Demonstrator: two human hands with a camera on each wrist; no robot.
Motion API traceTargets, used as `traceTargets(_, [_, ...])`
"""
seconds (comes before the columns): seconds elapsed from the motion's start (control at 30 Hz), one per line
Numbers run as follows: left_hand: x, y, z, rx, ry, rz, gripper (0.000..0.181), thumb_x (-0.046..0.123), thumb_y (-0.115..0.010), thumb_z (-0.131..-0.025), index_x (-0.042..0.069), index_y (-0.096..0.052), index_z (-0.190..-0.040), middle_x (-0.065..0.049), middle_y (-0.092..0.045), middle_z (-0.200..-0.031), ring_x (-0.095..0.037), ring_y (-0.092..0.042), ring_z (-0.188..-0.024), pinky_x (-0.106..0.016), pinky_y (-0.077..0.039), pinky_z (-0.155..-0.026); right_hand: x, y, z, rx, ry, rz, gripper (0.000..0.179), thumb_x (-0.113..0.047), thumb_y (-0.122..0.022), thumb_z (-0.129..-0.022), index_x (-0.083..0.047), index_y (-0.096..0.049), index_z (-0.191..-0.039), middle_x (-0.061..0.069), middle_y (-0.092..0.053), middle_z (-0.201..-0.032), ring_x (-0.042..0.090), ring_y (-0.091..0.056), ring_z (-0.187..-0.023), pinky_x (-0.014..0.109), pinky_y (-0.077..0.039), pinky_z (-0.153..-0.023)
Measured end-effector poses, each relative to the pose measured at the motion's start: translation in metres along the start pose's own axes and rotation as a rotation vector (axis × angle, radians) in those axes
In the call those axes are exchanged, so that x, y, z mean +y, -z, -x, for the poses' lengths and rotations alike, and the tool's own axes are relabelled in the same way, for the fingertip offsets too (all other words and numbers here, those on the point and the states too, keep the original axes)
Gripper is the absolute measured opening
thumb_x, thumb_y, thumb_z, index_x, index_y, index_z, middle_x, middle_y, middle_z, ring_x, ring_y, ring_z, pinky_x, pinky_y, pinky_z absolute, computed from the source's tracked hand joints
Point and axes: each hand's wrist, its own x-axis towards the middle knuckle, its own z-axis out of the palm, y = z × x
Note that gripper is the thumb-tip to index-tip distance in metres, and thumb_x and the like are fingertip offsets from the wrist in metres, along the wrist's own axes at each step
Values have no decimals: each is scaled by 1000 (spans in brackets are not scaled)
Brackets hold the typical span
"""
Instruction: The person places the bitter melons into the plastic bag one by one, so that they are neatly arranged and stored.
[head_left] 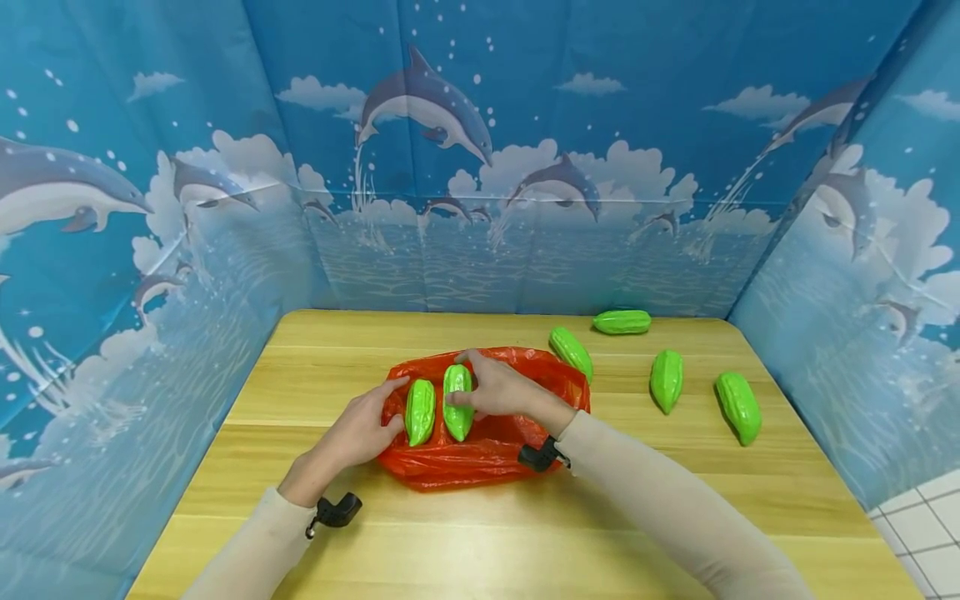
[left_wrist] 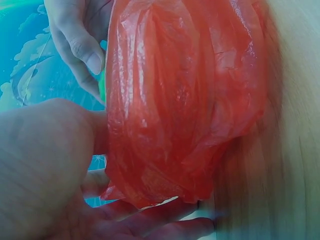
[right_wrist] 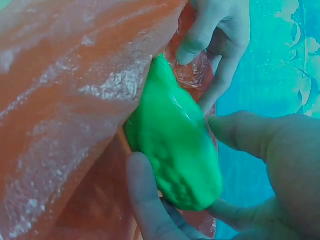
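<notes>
Centre: red plastic bag, green ridged fruit inside | right hand grips second fruit at its left | left hand spread at rim

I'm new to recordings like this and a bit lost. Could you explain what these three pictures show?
There's no machine here, just a person working bare-handed. The wide picture comes from a camera worn on the head, looking forward and down. The other two come from the wrist cameras, one on each arm. On the wooden table lies an open red plastic bag. In the grip of the right hand is a ridged green piece, at the bag's opening. The left hand touches the bag, beside a second green piece. Four more green pieces lie toward the table's right side.
</notes>
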Motion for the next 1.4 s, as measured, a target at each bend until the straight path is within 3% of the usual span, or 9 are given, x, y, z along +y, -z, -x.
traceTargets(0.2, [1, 0, 1, 1, -4, -5, 70, 7, -69, -109, 8, -49, -176, -22, -59, -175, -33, -65, -122, -52, -59, -109, 2, -3, 2, 6, -19, 45, 88, -41, -80, -112, -10, -35, -181, 13, -78, -116, 31, -84, -89, 43, -67, -91])
traceTargets(0.43, [0, 0, -1, 3, -3, -18, 70, 7, -69, -109, 9, -49, -177, -22, -63, -170, -23, -58, -88, -44, -55, -93, 1, -3, 6, 31, -19, 96, 85, -42, -80, -112, -10, -39, -179, 17, -75, -141, 26, -81, -99, 47, -67, -96])
traceTargets(0.57, [1, 0, -1, 6, -6, -18, 70, 7, -69, -109, 8, -50, -176, -22, -64, -170, -24, -61, -94, -45, -56, -95, 0, -2, 9, 50, -17, 106, 82, -42, -79, -112, -11, -41, -178, 18, -75, -146, 24, -77, -115, 48, -67, -97])
traceTargets(0.77, [1, -1, 1, 7, -6, -24, 69, 8, -69, -109, 8, -50, -176, -22, -61, -173, -30, -65, -114, -49, -59, -104, -1, 1, 15, 73, -12, 108, 79, -40, -79, -112, -10, -44, -177, 17, -76, -142, 28, -75, -121, 51, -67, -101])
traceTargets(0.87, [1, -1, 1, 4, -3, -15, 70, 7, -69, -109, 8, -49, -176, -22, -63, -170, -27, -64, -98, -45, -59, -93, -1, 3, 17, 84, -6, 101, 79, -39, -79, -113, -9, -43, -177, 21, -74, -149, 32, -75, -130, 53, -67, -105])
traceTargets(1.03, [1, -1, 0, -4, 9, 6, 72, 6, -68, -108, 9, -48, -177, -19, -73, -148, -20, -46, -70, -36, -45, -67, 0, 6, 20, 107, 18, 95, 76, -37, -77, -114, -9, -45, -177, 23, -70, -157, 38, -70, -143, 56, -66, -109])
traceTargets(1.1, [2, -2, 1, -5, 11, 7, 72, 7, -68, -108, 10, -48, -178, -19, -74, -144, -19, -44, -68, -35, -42, -64, 1, 8, 21, 122, 26, 100, 74, -36, -77, -114, -8, -47, -176, 23, -70, -156, 39, -70, -143, 57, -66, -110])
traceTargets(1.27, [3, -2, 1, 0, 8, 6, 72, 6, -69, -108, 10, -48, -177, -20, -71, -154, -19, -45, -71, -35, -44, -67, 5, 12, 24, 166, 46, 119, 70, -34, -77, -114, -8, -50, -173, 22, -68, -159, 41, -69, -144, 58, -65, -113])
traceTargets(1.4, [4, -2, 0, -3, 9, 3, 73, 6, -68, -108, 10, -47, -178, -15, -74, -124, -17, -42, -67, -34, -43, -65, 9, 16, 27, 201, 59, 131, 68, -33, -78, -114, -8, -53, -172, 21, -66, -161, 41, -67, -145, 58, -65, -114])
